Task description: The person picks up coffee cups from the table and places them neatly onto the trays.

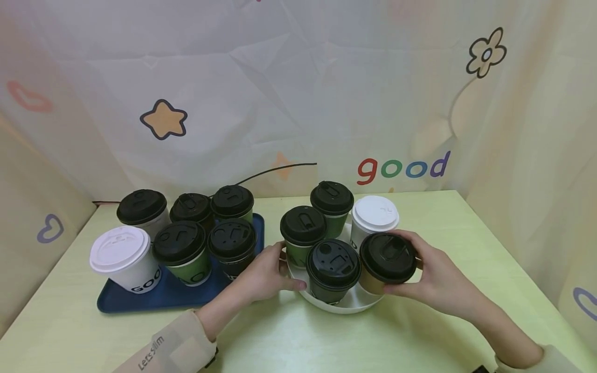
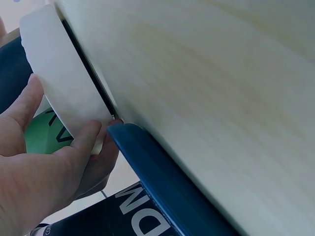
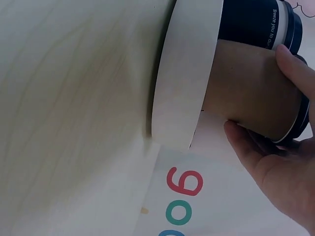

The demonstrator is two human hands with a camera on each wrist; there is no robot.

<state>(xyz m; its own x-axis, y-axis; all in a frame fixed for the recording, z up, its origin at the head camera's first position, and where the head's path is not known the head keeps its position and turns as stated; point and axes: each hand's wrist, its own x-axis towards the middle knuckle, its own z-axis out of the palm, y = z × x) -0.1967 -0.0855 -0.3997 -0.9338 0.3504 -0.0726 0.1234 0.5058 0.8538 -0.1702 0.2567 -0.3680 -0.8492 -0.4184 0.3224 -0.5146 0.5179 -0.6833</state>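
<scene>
My right hand [image 1: 440,280] grips a brown paper cup [image 3: 246,88] with a black lid [image 1: 388,257], thumb and fingers on opposite sides. The cup stands at the right of a round white tray [image 1: 342,309]; whether its base touches the tray is hidden. My left hand [image 1: 268,272] holds the tray's left side, and in the left wrist view its fingertips lie against the white wall [image 2: 64,73]. Also on the tray are a dark cup [image 1: 332,290] at the front, two green cups [image 1: 298,254] with black lids and a white-lidded cup [image 1: 374,213].
Left of the round tray lies a blue rectangular tray [image 1: 135,305] bearing several lidded cups, among them a white one [image 1: 135,277] and a green one [image 1: 193,269]. Its right edge is close to my left hand. A printed curtain [image 1: 303,103] hangs behind the table [image 1: 261,342].
</scene>
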